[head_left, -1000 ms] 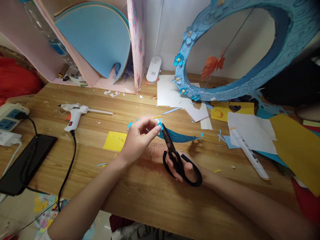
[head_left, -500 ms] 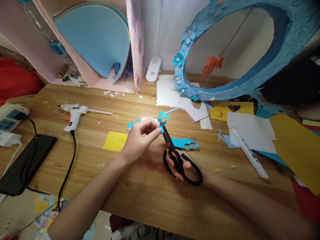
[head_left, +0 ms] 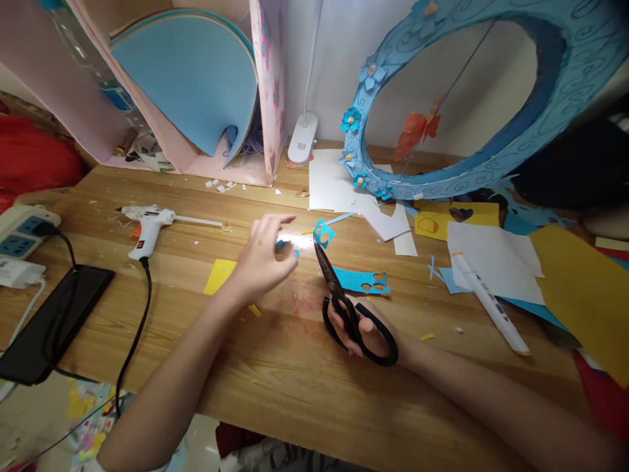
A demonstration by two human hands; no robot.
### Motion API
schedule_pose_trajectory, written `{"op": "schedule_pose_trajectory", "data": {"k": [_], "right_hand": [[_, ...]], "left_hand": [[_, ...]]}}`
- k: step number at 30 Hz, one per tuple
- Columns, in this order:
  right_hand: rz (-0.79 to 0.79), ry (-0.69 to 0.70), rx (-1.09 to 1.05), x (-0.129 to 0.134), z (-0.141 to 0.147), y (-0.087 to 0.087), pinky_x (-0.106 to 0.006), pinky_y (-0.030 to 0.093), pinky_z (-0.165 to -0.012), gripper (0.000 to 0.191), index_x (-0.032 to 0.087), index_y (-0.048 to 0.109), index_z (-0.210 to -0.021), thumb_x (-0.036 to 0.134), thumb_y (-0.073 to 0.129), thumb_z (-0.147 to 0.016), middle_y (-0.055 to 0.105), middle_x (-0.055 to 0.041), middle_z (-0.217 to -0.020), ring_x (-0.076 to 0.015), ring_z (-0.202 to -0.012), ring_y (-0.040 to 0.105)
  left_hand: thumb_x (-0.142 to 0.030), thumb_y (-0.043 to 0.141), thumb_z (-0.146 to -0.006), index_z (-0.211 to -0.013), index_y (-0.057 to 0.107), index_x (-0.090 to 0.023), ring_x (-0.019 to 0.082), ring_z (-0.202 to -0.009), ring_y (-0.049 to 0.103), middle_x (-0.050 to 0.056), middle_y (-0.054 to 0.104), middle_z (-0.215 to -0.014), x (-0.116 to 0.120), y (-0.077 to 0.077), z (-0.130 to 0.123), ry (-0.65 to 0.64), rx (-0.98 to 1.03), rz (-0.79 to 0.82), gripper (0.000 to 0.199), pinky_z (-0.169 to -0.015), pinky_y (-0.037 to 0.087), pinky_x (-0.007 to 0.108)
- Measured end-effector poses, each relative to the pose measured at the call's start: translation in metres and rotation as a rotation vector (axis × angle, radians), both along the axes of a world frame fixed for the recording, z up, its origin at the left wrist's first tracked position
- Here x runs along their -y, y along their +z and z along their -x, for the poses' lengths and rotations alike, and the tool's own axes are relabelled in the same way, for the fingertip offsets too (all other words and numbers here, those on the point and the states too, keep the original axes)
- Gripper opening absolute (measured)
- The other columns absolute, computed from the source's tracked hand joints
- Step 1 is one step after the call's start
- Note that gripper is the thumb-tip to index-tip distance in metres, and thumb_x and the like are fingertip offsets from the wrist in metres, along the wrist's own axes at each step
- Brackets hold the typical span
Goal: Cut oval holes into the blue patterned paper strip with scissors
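Right hand (head_left: pixel 366 331) gripping black-handled scissors (head_left: pixel 344 298), blades shut, tips pointing far at small blue paper cutout (head_left: pixel 323 232) lying on wooden desk (head_left: pixel 295 367). Left hand (head_left: pixel 260 259) hovering left of scissors, grip loosely open, tiny blue scraps (head_left: pixel 287 248) at fingertips; hold unclear. Blue punched paper strip (head_left: pixel 363 280) just right of blades.

it was a home craft desk: a wooden table (head_left: pixel 304 387) strewn with paper scraps, a glue gun (head_left: pixel 147 226), coloured card sheets (head_left: pixel 584 295), a big blue decorated paper ring (head_left: pixel 472 177), and a desk lamp (head_left: pixel 302 141) against the wall.
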State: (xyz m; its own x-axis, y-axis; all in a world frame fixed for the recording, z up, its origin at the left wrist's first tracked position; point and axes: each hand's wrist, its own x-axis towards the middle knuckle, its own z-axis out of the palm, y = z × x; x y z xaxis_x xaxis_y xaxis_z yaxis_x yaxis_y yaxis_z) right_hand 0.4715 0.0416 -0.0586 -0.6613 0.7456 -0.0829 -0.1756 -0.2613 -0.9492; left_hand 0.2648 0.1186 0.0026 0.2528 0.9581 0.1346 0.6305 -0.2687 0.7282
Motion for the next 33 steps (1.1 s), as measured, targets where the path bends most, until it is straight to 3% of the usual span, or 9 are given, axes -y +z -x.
{"op": "schedule_pose_trajectory", "data": {"k": [3, 5, 9, 13, 19, 23, 26, 30, 33], "right_hand": [[-0.011, 0.009, -0.008, 0.0, 0.0, -0.001, -0.018, 0.024, -0.03, 0.064, 0.019, 0.044, -0.072, 0.083, 0.045, -0.065, 0.038, 0.0096, -0.038, -0.0059, -0.028, 0.03], [-0.025, 0.005, -0.009, 0.0, 0.0, -0.003, -0.018, 0.026, -0.03, 0.064, 0.019, 0.045, -0.072, 0.083, 0.044, -0.066, 0.039, 0.0093, -0.039, -0.0061, -0.028, 0.031], [-0.06, -0.028, -0.005, 0.001, 0.001, -0.008, -0.018, 0.028, -0.031, 0.063, 0.019, 0.044, -0.075, 0.082, 0.039, -0.069, 0.041, 0.0088, -0.04, -0.006, -0.029, 0.031], [-0.037, -0.047, -0.095, 0.0, 0.002, -0.014, -0.019, 0.03, -0.033, 0.065, 0.02, 0.043, -0.081, 0.084, 0.035, -0.07, 0.043, 0.0083, -0.042, -0.0072, -0.031, 0.031], [-0.018, -0.01, -0.105, -0.001, 0.003, -0.012, -0.023, 0.034, -0.041, 0.069, 0.019, 0.045, -0.085, 0.085, 0.031, -0.07, 0.044, 0.0066, -0.044, -0.0094, -0.037, 0.036], [-0.016, -0.002, -0.104, -0.002, 0.003, -0.01, -0.022, 0.034, -0.039, 0.071, 0.018, 0.047, -0.084, 0.085, 0.028, -0.07, 0.044, 0.0066, -0.041, -0.0092, -0.034, 0.034], [-0.034, 0.03, -0.078, -0.003, 0.002, -0.009, -0.021, 0.032, -0.039, 0.072, 0.017, 0.048, -0.083, 0.085, 0.029, -0.07, 0.046, 0.0059, -0.041, -0.009, -0.034, 0.035], [-0.038, 0.023, -0.074, -0.003, 0.003, -0.006, -0.021, 0.03, -0.038, 0.07, 0.017, 0.05, -0.084, 0.083, 0.028, -0.074, 0.044, 0.0067, -0.04, -0.0085, -0.033, 0.033], [-0.001, 0.014, -0.107, -0.003, 0.003, -0.008, -0.021, 0.032, -0.038, 0.069, 0.017, 0.05, -0.085, 0.083, 0.03, -0.074, 0.045, 0.007, -0.041, -0.0084, -0.033, 0.033]], "left_hand": [[-0.019, 0.063, -0.073, -0.125, 0.049, -0.023, 0.023, -0.119, 0.047, 0.009, 0.053, -0.129, 0.006, -0.002, -0.008, -0.283, 0.242, 0.123, 0.054, -0.098, 0.04, 0.037], [-0.024, 0.064, -0.075, -0.11, 0.06, -0.021, 0.023, -0.111, 0.054, 0.008, 0.061, -0.117, 0.008, -0.003, -0.014, -0.298, 0.361, 0.204, 0.035, -0.095, 0.043, 0.036], [-0.027, 0.064, -0.076, -0.085, 0.067, -0.018, 0.019, -0.089, 0.062, 0.004, 0.069, -0.09, 0.008, -0.006, -0.02, -0.199, 0.418, 0.234, 0.013, -0.083, 0.048, 0.033], [-0.033, 0.065, -0.075, -0.08, 0.065, -0.016, 0.016, -0.076, 0.06, 0.005, 0.067, -0.081, 0.008, -0.01, -0.023, -0.05, 0.454, 0.267, 0.018, -0.072, 0.048, 0.029], [-0.036, 0.07, -0.069, -0.07, 0.055, -0.015, 0.007, -0.054, 0.05, -0.003, 0.056, -0.062, 0.01, -0.01, -0.028, 0.152, 0.737, 0.41, 0.026, -0.052, 0.041, 0.019], [-0.031, 0.074, -0.066, -0.078, 0.059, -0.015, 0.006, -0.057, 0.053, -0.003, 0.059, -0.068, 0.01, -0.005, -0.028, 0.235, 0.868, 0.345, 0.025, -0.052, 0.042, 0.016], [-0.027, 0.077, -0.063, -0.087, 0.06, -0.016, 0.007, -0.063, 0.061, -0.004, 0.062, -0.071, 0.009, -0.002, -0.026, 0.298, 1.013, 0.362, 0.031, -0.062, 0.05, 0.018], [-0.025, 0.08, -0.058, -0.075, 0.062, -0.015, 0.009, -0.066, 0.065, -0.001, 0.066, -0.069, 0.007, 0.001, -0.025, 0.344, 1.168, 0.597, 0.027, -0.066, 0.052, 0.018], [-0.026, 0.08, -0.057, -0.074, 0.063, -0.015, 0.008, -0.065, 0.064, 0.0, 0.068, -0.071, 0.008, -0.001, -0.026, 0.315, 1.152, 0.747, 0.027, -0.065, 0.051, 0.018]]}}
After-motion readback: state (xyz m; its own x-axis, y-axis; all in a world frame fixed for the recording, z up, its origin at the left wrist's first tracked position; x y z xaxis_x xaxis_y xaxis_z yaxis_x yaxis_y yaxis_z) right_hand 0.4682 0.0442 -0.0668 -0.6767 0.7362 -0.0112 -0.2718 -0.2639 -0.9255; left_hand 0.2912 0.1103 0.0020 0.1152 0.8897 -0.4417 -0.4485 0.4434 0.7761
